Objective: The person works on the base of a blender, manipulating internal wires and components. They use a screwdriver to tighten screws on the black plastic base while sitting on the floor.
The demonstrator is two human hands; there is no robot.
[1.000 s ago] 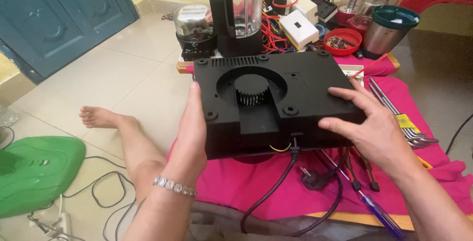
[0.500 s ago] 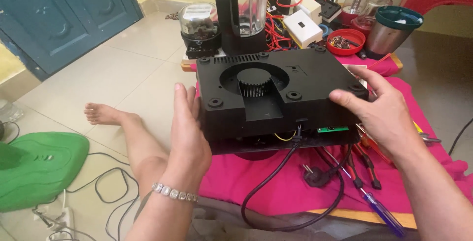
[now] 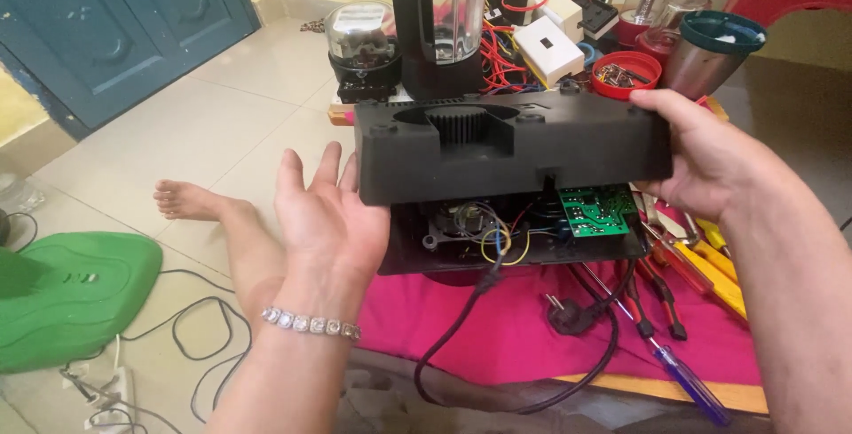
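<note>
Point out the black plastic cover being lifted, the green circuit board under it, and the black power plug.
Black plastic cover (image 3: pixel 519 154), head view: middle of its front wall.
Green circuit board (image 3: pixel 593 209), head view: board centre.
Black power plug (image 3: pixel 568 314), head view: plug body.

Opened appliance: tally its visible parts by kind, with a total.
Black cover, lifted: 1
Black base: 1
Green circuit board: 1
Black power cord with plug: 1
Total: 4

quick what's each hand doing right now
Left hand: open, palm up, beside the black cover.
Right hand: closed on the black cover's right end, lifting it.
</note>
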